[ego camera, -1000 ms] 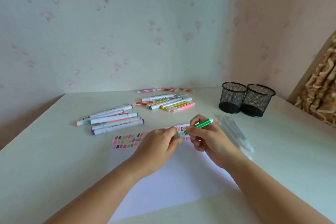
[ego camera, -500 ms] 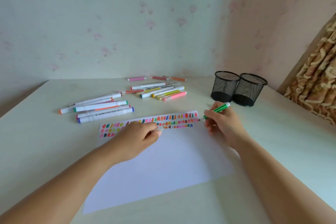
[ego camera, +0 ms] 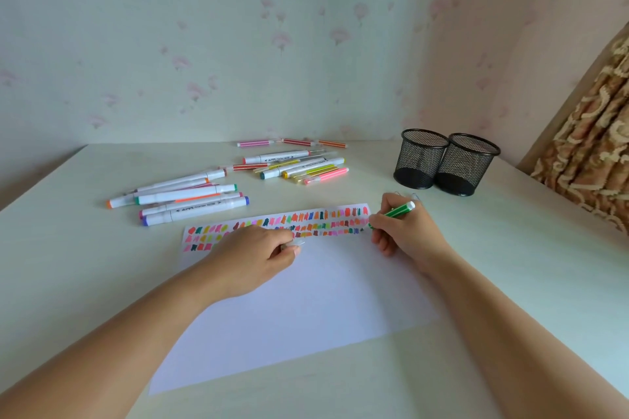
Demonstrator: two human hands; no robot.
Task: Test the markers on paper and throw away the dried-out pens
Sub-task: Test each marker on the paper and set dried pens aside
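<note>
Gripping a green marker (ego camera: 396,211) in the right hand (ego camera: 405,235), fingers curled round the barrel, tip down at the far right corner of the paper (ego camera: 306,299), about 1 o'clock from the sheet's middle. Pinching a small clear cap (ego camera: 296,242) in the left hand (ego camera: 258,255) (only its end peeks past the fingertips), knuckles resting on the sheet toward 11 o'clock. Spread flat on the table (ego camera: 68,265), white and mostly blank, but banded along the far edge with three rows of colour swatches (ego camera: 323,219). At 10 o'clock beyond the sheet, a loose bunch of thick white markers (ego camera: 190,197), capped in orange, green and purple. At 12 o'clock, farther back and close to the wall, a scatter of thin markers (ego camera: 299,167) in pink, yellow, red and orange. At 2 o'clock, two black mesh cups (ego camera: 420,160), upright and touching side by side. At 3 o'clock past the table edge, a patterned curtain (ego camera: 592,163).
</note>
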